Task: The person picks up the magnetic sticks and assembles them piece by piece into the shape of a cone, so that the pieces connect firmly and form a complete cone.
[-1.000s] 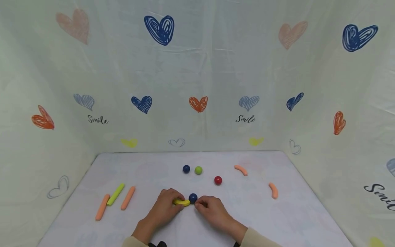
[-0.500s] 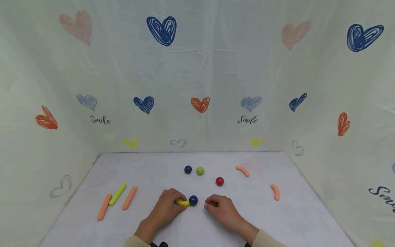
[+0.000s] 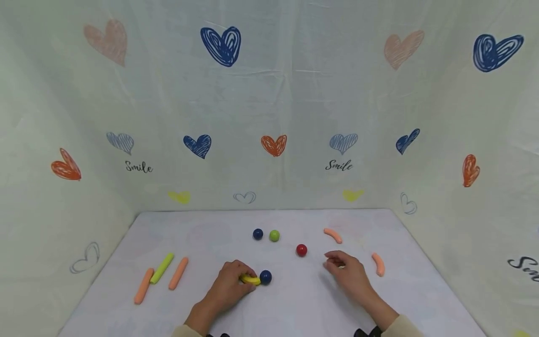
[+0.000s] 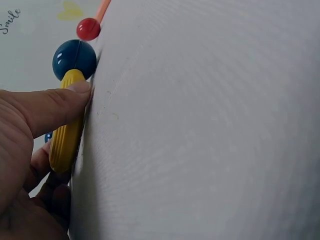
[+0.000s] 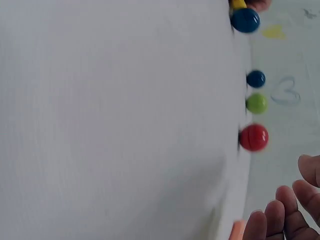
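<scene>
A short curved yellow toy rod (image 3: pixel 251 280), ridged along its side, lies at the middle of the table. My left hand (image 3: pixel 229 286) pinches it, the thumb across it in the left wrist view. At the rod's end, touching it, sits a dark blue ball (image 3: pixel 265 277). My right hand (image 3: pixel 347 275) hovers over the table at the right, with loosely bent fingers and nothing in them. Nearest to it are a red ball (image 3: pixel 301 250) on its left and a curved orange rod (image 3: pixel 378 265) on its right.
Behind the hands stand another dark blue ball (image 3: pixel 258 234) and a green ball (image 3: pixel 274 235). A second curved orange rod (image 3: pixel 333 235) lies at the back right. At the left are two straight orange rods (image 3: pixel 178 273) and a yellow-green rod (image 3: pixel 162 268). A heart-printed curtain surrounds the table.
My right hand has drawn away from the blue ball, moving right and lifting off toward the curved orange rods. The left hand keeps its pinch on the yellow rod.
</scene>
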Available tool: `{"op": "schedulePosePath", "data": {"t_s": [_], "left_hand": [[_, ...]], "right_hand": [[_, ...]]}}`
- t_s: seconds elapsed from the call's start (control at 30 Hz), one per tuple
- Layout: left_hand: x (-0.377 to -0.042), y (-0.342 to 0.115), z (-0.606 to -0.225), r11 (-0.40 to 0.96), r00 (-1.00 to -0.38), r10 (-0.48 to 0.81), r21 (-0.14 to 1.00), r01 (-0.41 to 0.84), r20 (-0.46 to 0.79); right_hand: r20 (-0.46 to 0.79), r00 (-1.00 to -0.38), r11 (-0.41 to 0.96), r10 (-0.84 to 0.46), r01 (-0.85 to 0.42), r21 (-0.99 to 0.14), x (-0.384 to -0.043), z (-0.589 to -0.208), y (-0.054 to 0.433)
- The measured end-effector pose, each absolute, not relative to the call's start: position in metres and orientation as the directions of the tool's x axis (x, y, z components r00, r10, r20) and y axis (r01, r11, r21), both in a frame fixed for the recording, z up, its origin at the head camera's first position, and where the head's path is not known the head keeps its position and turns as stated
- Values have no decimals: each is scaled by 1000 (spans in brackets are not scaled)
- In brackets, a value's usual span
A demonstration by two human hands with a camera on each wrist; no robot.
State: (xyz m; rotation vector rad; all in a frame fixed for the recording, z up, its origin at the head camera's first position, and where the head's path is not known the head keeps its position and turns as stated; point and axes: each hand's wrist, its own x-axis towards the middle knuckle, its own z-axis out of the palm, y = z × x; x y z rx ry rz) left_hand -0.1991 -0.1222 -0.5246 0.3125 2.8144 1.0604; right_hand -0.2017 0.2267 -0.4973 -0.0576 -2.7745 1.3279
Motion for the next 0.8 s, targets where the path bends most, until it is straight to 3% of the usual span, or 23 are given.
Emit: {"op": "schedulePosePath", "data": {"t_s": [0.13,0.37,0.67,0.8], "left_hand": [[-197,-123,-524,733,-971,236,662,156,-34],[-198,-121,-524,744,-972,230,651,152,-36],[-197,-121,-523,750,-974,223,644,147,-38],[-197,-120,-522,747,-973,226,649,146,-41]], "right_hand": [[55,-991,684,122,44,-728,-206,-484,277],[-66,-978,741,200,195,-642,-205,-484,353],[-109,-983,737,150,185,-651,-209,-504,358],[-118,-992,773,41,107,-625,-213,-502,361]]}}
